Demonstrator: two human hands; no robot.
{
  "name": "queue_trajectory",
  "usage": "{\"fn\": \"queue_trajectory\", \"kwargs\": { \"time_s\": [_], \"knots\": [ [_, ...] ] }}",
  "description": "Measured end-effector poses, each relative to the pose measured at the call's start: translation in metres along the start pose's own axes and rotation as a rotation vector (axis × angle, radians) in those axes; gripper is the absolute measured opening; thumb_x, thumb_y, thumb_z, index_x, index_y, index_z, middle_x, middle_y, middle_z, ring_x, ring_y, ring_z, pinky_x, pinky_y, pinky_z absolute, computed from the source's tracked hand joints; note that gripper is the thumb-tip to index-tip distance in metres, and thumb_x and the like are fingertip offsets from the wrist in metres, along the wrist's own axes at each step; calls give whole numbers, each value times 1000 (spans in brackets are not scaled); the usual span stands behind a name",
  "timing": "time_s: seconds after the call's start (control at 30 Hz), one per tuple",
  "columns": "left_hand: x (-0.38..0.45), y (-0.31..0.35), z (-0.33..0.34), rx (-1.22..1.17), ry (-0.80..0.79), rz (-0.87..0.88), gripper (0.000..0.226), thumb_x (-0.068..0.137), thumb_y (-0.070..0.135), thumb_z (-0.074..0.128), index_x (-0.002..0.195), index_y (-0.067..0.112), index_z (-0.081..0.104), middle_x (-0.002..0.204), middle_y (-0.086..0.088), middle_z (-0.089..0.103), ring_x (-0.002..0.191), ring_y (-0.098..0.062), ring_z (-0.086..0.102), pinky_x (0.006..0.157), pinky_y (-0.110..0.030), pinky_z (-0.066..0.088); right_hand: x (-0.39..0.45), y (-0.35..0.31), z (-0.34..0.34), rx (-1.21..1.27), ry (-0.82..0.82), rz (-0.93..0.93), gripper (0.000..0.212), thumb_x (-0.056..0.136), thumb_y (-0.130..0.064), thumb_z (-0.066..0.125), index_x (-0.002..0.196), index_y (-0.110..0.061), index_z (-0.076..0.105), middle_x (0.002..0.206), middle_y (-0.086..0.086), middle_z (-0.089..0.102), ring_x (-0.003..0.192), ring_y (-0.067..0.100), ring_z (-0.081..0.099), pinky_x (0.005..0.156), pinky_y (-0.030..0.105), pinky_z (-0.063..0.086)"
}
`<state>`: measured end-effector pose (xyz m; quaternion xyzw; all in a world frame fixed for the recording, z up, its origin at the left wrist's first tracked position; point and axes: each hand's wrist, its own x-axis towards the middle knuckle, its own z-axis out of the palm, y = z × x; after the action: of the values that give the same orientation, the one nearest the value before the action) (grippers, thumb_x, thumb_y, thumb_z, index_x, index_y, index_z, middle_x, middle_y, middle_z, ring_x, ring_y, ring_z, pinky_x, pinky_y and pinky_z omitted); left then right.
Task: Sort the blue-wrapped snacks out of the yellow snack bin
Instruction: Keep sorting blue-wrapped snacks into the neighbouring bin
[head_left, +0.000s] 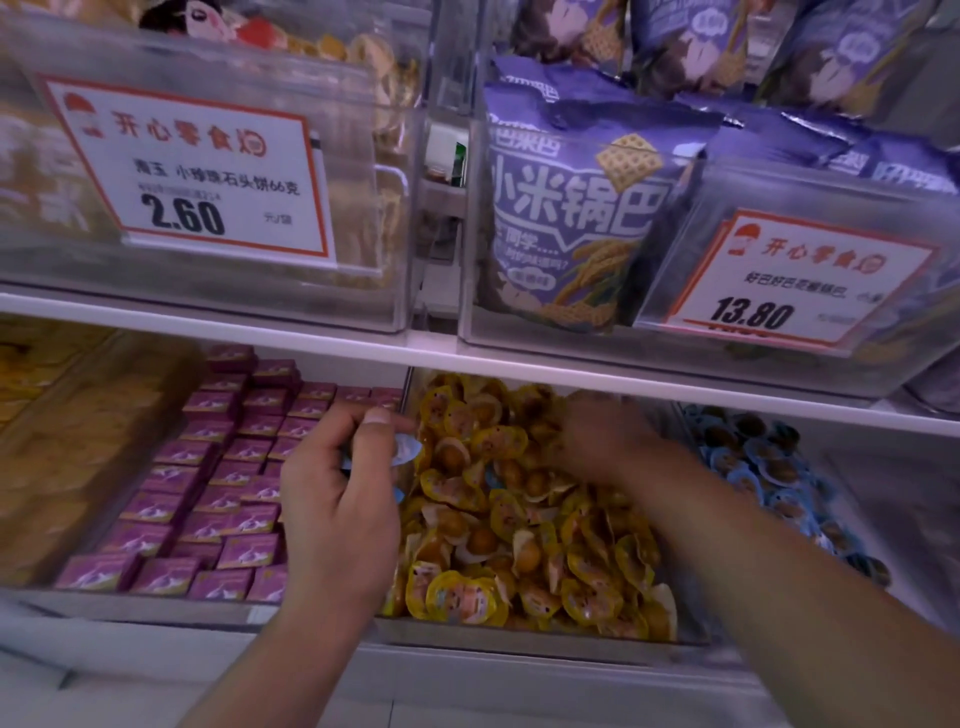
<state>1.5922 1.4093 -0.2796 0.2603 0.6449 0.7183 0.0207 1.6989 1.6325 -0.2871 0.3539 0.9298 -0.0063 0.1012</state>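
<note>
The left hand (337, 499) held a pinching grip, thumb and curled fingers closed on small blue-wrapped snacks (402, 451), just above the left edge of the clear plastic bin of yellow-wrapped snacks (519, 514). The right hand (605, 441) reached into the back of that bin, motion-blurred, so its grip could not be told. Purple boxes (208, 478) filled the left bin; a blue-wrapped pile (763, 467) lay right.

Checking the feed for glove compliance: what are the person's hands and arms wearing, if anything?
Nothing is visible on them. The left hand and right hand are bare, with no gloves, rings or watch showing. Both forearms are uncovered down to the frame's lower edge, so no sleeve appears. The right hand is motion-blurred, so small details there cannot be ruled out.
</note>
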Motion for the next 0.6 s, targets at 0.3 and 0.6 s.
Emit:
{"fn": "queue_trajectory", "kwargs": {
  "time_s": [0.3,0.6],
  "knots": [
    [0,2,4,-15,-4,15,29,91,35,46,71,31,66,65,8,64,55,-2,52,46,-19,38,6,-62,2,140,145,-396,52,82,-57,47,127,-33,60,132,4,57,123,27,52,101,41,44],
    [1,2,1,-30,-31,-3,28,90,37,46,73,28,67,63,8,63,55,-5,50,47,-23,37,12,-7,9,-6,36,-212,37,88,-41,58,125,-41,61,139,-5,51,130,22,45,101,36,34]
  ]
}}
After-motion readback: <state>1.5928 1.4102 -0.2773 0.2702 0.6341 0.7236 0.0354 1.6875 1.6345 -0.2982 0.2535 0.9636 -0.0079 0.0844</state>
